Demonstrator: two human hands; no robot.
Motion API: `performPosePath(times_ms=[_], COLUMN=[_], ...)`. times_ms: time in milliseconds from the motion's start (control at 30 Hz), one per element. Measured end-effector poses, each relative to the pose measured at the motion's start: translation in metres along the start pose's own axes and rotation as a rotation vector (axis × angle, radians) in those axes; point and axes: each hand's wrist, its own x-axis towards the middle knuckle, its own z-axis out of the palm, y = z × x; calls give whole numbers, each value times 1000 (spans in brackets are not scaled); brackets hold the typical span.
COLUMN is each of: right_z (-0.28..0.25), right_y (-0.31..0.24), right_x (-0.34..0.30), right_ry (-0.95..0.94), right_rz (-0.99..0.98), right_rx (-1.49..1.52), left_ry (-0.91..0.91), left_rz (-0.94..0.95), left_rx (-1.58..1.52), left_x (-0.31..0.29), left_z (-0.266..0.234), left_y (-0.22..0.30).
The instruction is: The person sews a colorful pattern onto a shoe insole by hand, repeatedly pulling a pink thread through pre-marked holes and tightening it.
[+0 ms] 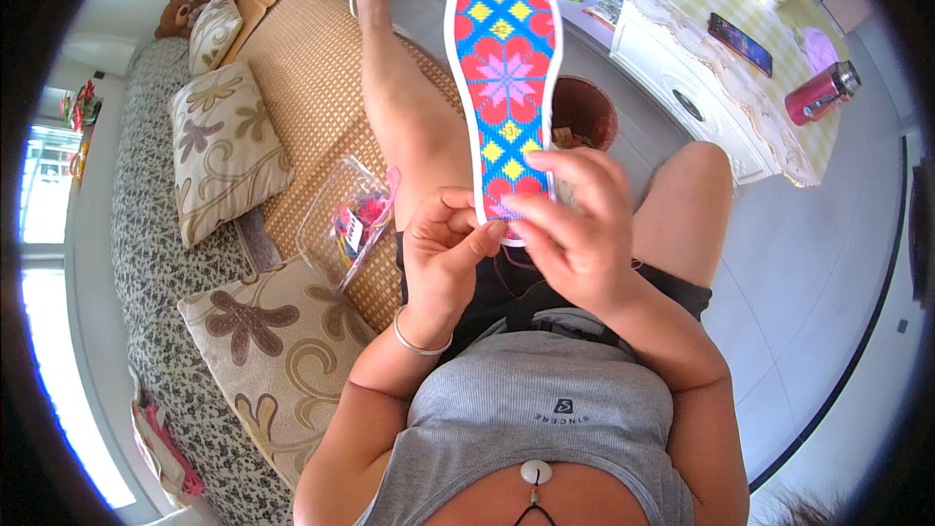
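An embroidered insole [504, 73] with a white edge and red, pink, blue and yellow patterns stands lengthwise before me. My left hand [443, 239] is closed on the lower left edge of its heel, thumb in front. Over the heel's right side is my right hand [579, 224], its fingers apart and partly stretched across the stitched face. No needle can be made out between those fingers. A thin dark reddish thread [516, 271] hangs beneath the heel, over my dark shorts.
At my left, a clear plastic box [341, 219] of coloured threads sits on the woven seat mat [321, 68], near patterned cushions [229, 151]. A reddish bin [584, 109] stands beyond my right hand. The cloth-covered table [682, 0] holds a phone [740, 44] and red flask [821, 94].
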Motion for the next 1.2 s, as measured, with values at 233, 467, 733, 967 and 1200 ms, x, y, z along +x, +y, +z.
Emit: performPosePath(times_ms=[233, 467, 733, 967, 1200], right_z=[-45, -362, -265, -27, 4], right_y=[-7, 168, 129, 8, -2], right_x=[17, -86, -60, -1, -2], right_ry=[142, 808, 971, 42, -81], right_rz=[521, 260, 463, 351, 91], right_rx=[1374, 1258, 258, 144, 11], left_ry=[152, 726, 448, 146, 37], left_rz=[317, 662, 365, 70, 59], left_rx=[539, 1279, 427, 42, 47], left_x=[12, 41, 41, 13, 7], left_z=[-22, -137, -93, -17, -6], left_y=[1, 44, 15, 0, 0])
